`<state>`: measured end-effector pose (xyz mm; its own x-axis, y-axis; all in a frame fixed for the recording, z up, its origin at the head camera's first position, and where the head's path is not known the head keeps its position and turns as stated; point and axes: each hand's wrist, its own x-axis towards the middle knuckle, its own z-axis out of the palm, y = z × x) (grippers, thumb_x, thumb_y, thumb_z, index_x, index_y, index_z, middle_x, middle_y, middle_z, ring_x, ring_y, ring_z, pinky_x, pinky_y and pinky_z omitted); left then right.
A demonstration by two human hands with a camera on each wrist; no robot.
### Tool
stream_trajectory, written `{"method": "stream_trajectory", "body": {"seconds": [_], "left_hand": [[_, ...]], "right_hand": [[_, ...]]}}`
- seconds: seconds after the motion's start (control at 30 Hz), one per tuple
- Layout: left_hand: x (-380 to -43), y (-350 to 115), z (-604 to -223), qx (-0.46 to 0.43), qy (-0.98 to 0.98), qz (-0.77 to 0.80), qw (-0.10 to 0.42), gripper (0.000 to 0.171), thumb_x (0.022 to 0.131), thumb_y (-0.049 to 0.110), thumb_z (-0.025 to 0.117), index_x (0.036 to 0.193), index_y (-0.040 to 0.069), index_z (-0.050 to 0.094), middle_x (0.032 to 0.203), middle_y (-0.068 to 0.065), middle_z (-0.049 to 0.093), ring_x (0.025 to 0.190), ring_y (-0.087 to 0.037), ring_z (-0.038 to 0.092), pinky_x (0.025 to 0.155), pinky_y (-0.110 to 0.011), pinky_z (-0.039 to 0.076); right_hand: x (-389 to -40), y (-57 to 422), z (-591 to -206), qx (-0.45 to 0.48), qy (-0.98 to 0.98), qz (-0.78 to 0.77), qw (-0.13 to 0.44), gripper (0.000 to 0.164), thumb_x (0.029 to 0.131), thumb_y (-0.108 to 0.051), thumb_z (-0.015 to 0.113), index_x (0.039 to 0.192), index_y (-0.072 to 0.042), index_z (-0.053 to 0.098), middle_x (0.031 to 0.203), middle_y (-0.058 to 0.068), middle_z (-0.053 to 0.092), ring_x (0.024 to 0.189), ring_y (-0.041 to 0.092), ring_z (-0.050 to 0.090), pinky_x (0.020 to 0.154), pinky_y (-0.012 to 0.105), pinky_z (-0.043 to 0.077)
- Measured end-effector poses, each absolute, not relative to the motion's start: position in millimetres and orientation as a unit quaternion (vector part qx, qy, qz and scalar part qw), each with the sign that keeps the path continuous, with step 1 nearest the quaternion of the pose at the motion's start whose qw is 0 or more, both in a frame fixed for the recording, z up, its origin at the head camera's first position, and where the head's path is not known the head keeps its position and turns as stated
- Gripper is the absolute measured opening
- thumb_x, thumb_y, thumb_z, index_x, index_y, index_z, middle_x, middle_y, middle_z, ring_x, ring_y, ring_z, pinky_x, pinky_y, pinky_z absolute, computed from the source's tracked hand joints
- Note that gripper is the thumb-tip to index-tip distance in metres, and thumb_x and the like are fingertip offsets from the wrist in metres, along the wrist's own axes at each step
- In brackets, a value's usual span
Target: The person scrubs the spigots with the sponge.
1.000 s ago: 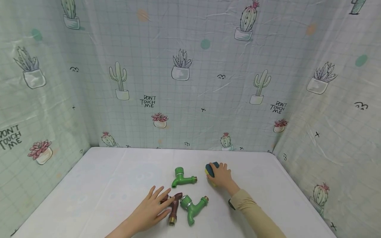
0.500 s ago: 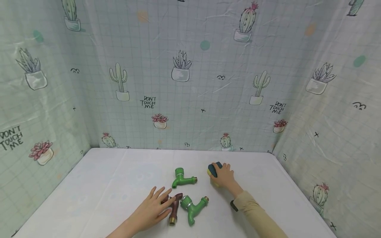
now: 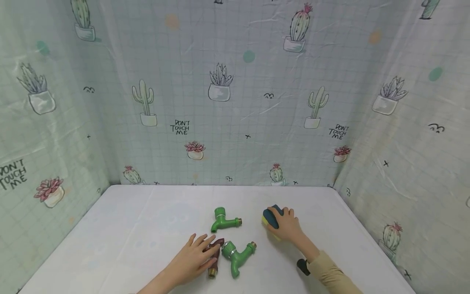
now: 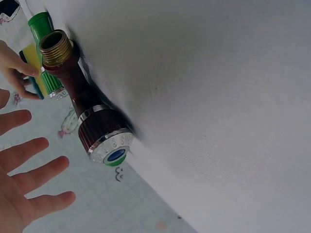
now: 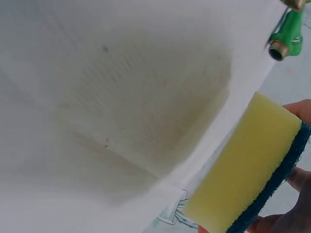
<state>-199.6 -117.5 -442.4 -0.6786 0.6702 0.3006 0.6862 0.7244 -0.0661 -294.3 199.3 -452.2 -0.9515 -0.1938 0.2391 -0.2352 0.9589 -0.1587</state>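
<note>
A brown faucet [image 3: 214, 258] with a brass thread lies on the white table [image 3: 128, 228]. My left hand [image 3: 198, 251] reaches over its knob end with straight, spread fingers. In the left wrist view the faucet [image 4: 87, 111] lies free, and the left hand [image 4: 24, 174] hovers beside it, holding nothing. One green faucet [image 3: 238, 255] lies just right of the brown one, another green faucet [image 3: 224, 220] farther back. My right hand [image 3: 289, 225] grips a yellow sponge [image 3: 271, 218] with a dark blue scouring side. The right wrist view shows the sponge [image 5: 248, 170] held just above the cloth.
Cactus-print curtain walls [image 3: 235, 102] close the table on the left, back and right. The table's right edge [image 3: 367, 237] runs near my right forearm, which wears a beige sleeve [image 3: 330, 275].
My right hand has carried the sponge to the right and nearer to me, away from the faucets. My left hand has slid a little farther over the brown faucet.
</note>
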Motion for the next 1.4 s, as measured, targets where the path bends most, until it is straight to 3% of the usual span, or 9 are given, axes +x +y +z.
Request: {"method": "stream_trajectory", "body": {"seconds": [0.3, 0.6, 0.97, 1.2, 1.4], "left_hand": [[-200, -109, -443, -0.378, -0.909, -0.023, 0.177, 0.035, 0.086, 0.031, 0.056, 0.119, 0.019, 0.056, 0.123, -0.007, 0.054, 0.108, -0.029, 0.053, 0.087, -0.054, 0.044], [-196, -100, -439, -0.368, -0.906, -0.018, 0.208, 0.032, 0.084, 0.029, 0.060, 0.112, 0.014, 0.061, 0.105, -0.002, 0.061, 0.092, -0.016, 0.052, 0.078, -0.033, 0.046], [-203, -73, -443, -0.351, -0.908, -0.017, 0.228, 0.033, 0.085, 0.037, 0.056, 0.107, 0.013, 0.061, 0.099, -0.002, 0.059, 0.095, -0.020, 0.053, 0.083, -0.050, 0.048], [-211, -52, -451, -0.344, -0.918, 0.052, 0.193, 0.043, 0.087, 0.049, 0.046, 0.110, 0.016, 0.060, 0.099, -0.004, 0.060, 0.097, -0.022, 0.055, 0.088, -0.051, 0.045], [-213, -44, -457, -0.358, -0.908, 0.085, 0.201, 0.044, 0.085, 0.054, 0.047, 0.104, 0.018, 0.062, 0.096, -0.004, 0.060, 0.092, -0.022, 0.056, 0.085, -0.052, 0.046]], "right_hand": [[-259, 210, -445, 0.126, -0.979, 0.104, 0.124, 0.055, 0.076, -0.038, 0.065, 0.125, -0.021, 0.048, 0.105, 0.022, 0.048, 0.093, 0.033, 0.044, 0.063, 0.045, 0.045], [-235, 214, -441, 0.134, -0.977, 0.108, 0.128, 0.056, 0.075, -0.041, 0.065, 0.126, -0.026, 0.046, 0.109, 0.019, 0.046, 0.094, 0.029, 0.044, 0.064, 0.042, 0.044], [-214, 213, -437, 0.125, -0.976, 0.106, 0.140, 0.057, 0.074, -0.041, 0.066, 0.126, -0.029, 0.046, 0.110, 0.016, 0.046, 0.091, 0.025, 0.043, 0.066, 0.040, 0.043], [-210, 212, -435, 0.123, -0.978, 0.107, 0.132, 0.057, 0.074, -0.042, 0.066, 0.126, -0.030, 0.045, 0.111, 0.014, 0.046, 0.091, 0.023, 0.043, 0.065, 0.039, 0.043], [-207, 210, -435, 0.126, -0.978, 0.097, 0.136, 0.058, 0.073, -0.042, 0.067, 0.126, -0.031, 0.046, 0.111, 0.013, 0.046, 0.091, 0.023, 0.043, 0.066, 0.037, 0.042]]}}
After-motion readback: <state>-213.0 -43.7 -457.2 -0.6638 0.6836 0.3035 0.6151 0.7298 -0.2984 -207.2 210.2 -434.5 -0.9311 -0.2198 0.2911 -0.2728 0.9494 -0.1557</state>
